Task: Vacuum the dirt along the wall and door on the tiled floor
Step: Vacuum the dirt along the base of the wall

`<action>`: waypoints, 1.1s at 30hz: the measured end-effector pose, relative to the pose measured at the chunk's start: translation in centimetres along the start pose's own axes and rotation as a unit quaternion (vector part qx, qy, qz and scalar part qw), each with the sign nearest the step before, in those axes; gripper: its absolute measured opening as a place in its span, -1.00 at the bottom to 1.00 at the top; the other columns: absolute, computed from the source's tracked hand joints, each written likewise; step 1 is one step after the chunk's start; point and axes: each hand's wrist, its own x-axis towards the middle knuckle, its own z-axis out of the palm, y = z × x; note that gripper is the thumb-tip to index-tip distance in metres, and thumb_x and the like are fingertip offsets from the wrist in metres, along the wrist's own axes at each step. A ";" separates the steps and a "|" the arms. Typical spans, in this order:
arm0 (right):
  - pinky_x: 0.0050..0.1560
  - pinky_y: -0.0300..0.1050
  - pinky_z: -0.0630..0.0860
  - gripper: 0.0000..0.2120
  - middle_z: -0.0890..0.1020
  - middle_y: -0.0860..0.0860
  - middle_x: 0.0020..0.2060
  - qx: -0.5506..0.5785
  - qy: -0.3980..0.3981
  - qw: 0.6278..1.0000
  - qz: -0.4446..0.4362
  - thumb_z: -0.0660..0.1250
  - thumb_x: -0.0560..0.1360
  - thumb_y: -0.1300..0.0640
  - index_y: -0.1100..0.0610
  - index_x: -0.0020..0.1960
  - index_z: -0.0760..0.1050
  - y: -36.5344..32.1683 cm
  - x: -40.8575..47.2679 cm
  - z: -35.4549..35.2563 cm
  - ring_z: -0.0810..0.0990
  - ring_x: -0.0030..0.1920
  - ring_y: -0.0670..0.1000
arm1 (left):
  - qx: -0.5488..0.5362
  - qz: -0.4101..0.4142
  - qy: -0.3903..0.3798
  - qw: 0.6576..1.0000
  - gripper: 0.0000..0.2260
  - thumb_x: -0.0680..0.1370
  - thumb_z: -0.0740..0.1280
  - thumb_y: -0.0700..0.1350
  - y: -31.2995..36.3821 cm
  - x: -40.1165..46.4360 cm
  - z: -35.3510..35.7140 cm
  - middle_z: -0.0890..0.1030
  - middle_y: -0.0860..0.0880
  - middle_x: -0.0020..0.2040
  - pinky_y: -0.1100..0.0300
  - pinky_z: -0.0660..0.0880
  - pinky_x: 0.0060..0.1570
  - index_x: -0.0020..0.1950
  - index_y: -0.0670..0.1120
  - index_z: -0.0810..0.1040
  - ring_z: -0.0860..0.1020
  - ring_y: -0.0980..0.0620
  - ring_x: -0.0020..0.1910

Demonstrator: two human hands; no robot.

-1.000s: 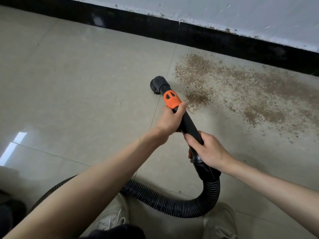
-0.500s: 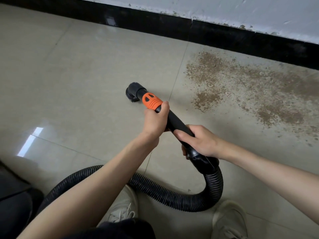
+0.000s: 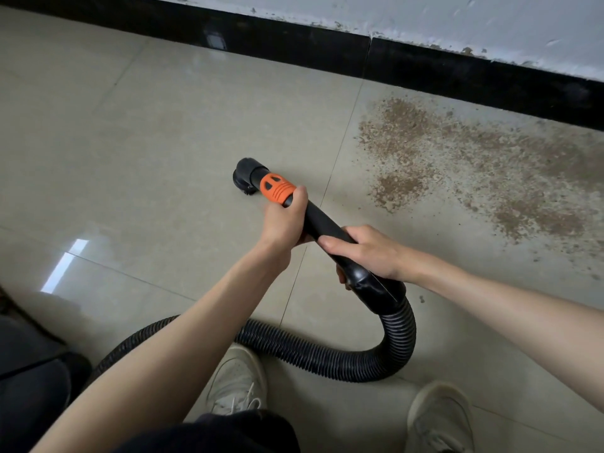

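A black vacuum wand [image 3: 323, 222] with an orange collar [image 3: 277, 188] ends in a round brush nozzle [image 3: 245, 176] that touches the beige tiled floor [image 3: 147, 142]. My left hand [image 3: 286, 219] grips the wand just behind the collar. My right hand [image 3: 366, 251] grips it lower down, near the cuff where the ribbed black hose [image 3: 327, 354] begins. A wide patch of brown dirt [image 3: 474, 161] lies to the right of the nozzle, along the black skirting [image 3: 457, 71] under the white wall [image 3: 425, 14].
The hose loops behind my hands and runs off to the lower left, across the floor in front of my two pale shoes [image 3: 237, 384]. A dark object [image 3: 29, 371] sits at the lower left edge. A grout line [image 3: 340, 158] runs between nozzle and dirt.
The nozzle has swung left, away from the dirt patch and across the grout line onto the left tile. Both hands kept their grip on the wand.
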 end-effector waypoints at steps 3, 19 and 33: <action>-0.39 -0.17 0.49 -0.65 0.62 0.02 -0.47 -0.004 0.009 1.000 0.006 0.31 0.57 -0.10 0.14 -0.21 0.37 0.9 -1.6 0.7 0.60 -0.46 0.01 | 0.004 -0.008 -0.003 1.000 -0.84 0.55 0.25 -0.06 -1.1 -1.2 0.6 0.41 -0.05 -0.30 0.20 0.55 -0.36 -0.17 -0.11 0.39 0.49 0.02 -0.32; -0.08 0.00 0.52 -0.55 0.68 0.12 -0.21 -0.222 0.082 0.971 -0.039 0.16 0.59 -0.27 0.13 -0.16 0.39 -5.3 3.2 2.2 0.65 -0.13 0.14 | -0.010 -0.012 0.054 0.998 -0.84 0.56 0.23 -0.03 2.4 3.0 -4.0 0.47 -0.04 -0.22 0.25 0.52 -0.43 -0.11 -0.10 0.39 0.55 0.02 -0.23; -0.34 -0.17 0.53 -0.77 0.65 0.12 -0.37 0.071 0.029 0.994 0.074 0.30 0.55 0.02 0.17 -0.16 0.40 1.4 -4.3 1.3 0.64 -0.39 0.06 | 0.093 -0.004 -0.172 0.981 -0.77 0.62 0.16 0.03 -2.1 -2.2 2.3 0.43 -0.05 -0.25 0.32 0.51 -0.41 -0.11 -0.11 0.38 0.50 0.11 -0.33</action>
